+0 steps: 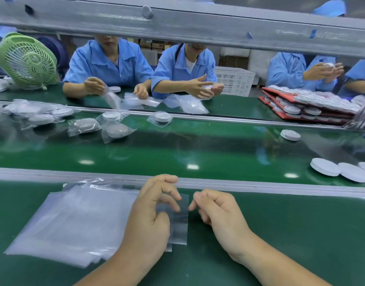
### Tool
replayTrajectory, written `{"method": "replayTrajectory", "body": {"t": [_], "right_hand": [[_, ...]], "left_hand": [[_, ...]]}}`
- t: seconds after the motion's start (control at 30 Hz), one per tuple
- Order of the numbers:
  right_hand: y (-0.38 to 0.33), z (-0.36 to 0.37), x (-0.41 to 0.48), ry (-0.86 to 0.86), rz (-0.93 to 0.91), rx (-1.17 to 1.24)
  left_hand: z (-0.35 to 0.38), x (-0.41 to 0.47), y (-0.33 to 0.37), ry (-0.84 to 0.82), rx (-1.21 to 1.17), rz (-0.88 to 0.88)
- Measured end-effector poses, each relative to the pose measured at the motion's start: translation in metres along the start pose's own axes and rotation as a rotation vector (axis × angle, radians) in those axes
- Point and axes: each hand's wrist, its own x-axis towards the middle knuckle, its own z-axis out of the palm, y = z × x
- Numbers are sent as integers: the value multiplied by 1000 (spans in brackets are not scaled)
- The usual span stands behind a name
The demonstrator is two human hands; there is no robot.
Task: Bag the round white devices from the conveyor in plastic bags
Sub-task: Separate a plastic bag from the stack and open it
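A stack of clear plastic bags (74,219) lies on the green bench in front of me. My left hand (150,213) rests on the stack's right end, fingers curled on the edge of the top bag (181,221). My right hand (218,211) is just right of that edge, fingers bent, its fingertip at the bag's border, holding nothing I can make out. Bare round white devices (325,166) lie on the conveyor belt (177,147) at the right, and another device (290,134) sits farther back.
Several bagged devices (115,130) lie on the belt at the left. Across the belt, people in blue coats bag devices. Red trays of devices (309,106) stand at the far right, a green fan (26,60) at the far left, a metal beam (177,21) overhead.
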Motion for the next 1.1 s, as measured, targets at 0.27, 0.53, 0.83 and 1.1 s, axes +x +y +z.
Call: {"method": "replayTrajectory", "body": {"t": [0.27,0.53,0.83,1.1], "right_hand": [[2,0,2,-41,10,-47],[1,-1,1,-52,-7,-84],[0,0,1,20,-7,15],[-8,7,-6,318,-85,-9]], "left_hand": [[0,-2,6,57,154,69],[4,-3,-2,-16,12,-41],[3,-6,5,47,2,126],[-2,-12,4,-83,354,235]]}}
